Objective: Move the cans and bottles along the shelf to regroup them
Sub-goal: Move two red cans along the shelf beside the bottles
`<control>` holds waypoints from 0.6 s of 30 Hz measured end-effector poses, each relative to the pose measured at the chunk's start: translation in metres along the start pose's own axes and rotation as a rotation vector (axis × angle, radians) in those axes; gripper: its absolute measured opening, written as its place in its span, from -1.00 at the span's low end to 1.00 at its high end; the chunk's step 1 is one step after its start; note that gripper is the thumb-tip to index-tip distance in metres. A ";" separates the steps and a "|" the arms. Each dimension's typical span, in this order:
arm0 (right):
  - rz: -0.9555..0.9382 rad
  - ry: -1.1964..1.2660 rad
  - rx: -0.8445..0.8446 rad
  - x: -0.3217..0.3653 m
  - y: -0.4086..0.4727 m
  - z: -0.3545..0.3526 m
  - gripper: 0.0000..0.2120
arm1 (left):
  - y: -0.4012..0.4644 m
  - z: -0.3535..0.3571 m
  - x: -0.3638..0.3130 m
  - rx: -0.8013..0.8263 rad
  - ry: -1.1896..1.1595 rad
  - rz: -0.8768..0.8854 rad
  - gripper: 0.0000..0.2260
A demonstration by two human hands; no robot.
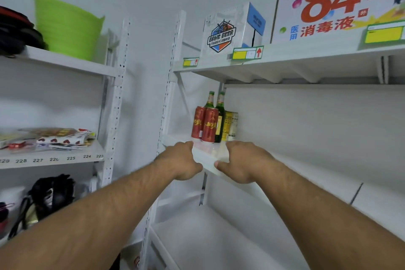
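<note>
1. Writing we can read: the white carton (228,30) on the top shelf says "BAHE BEER"; the large box (337,6) beside it carries a red "84" and Chinese characters. The left-hand rack's shelf edge (52,159) is numbered 223 to 229.
2. Task items: two red cans (205,125) stand side by side at the left end of the middle shelf (241,182), two green bottles (215,103) upright just behind them, a yellow can (231,126) to their right. The can lettering is too blurred to read.
3. We note the left hand (180,161) and right hand (241,162) resting on the shelf's front edge, fingers curled over it, gripping no can or bottle.
4. Surroundings: white metal shelving, white wall.
5. Open room: the middle shelf runs bare to the right of the group.
</note>
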State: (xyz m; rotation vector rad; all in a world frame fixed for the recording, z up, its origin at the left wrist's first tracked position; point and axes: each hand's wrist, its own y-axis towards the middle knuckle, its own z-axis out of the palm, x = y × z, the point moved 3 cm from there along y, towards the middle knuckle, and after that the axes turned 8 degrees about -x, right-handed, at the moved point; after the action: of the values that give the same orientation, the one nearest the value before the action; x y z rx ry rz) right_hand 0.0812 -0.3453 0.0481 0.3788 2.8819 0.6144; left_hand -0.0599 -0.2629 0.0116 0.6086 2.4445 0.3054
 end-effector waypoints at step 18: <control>0.079 -0.003 -0.032 -0.020 0.147 0.071 -0.30 | 0.174 0.033 0.031 -0.029 0.136 0.111 -0.31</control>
State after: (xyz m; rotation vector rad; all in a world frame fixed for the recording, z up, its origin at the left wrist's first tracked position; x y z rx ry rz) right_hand 0.1470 -0.1944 0.0480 0.4909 2.8623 0.6719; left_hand -0.0005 -0.0940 0.0305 0.7348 2.5356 0.4397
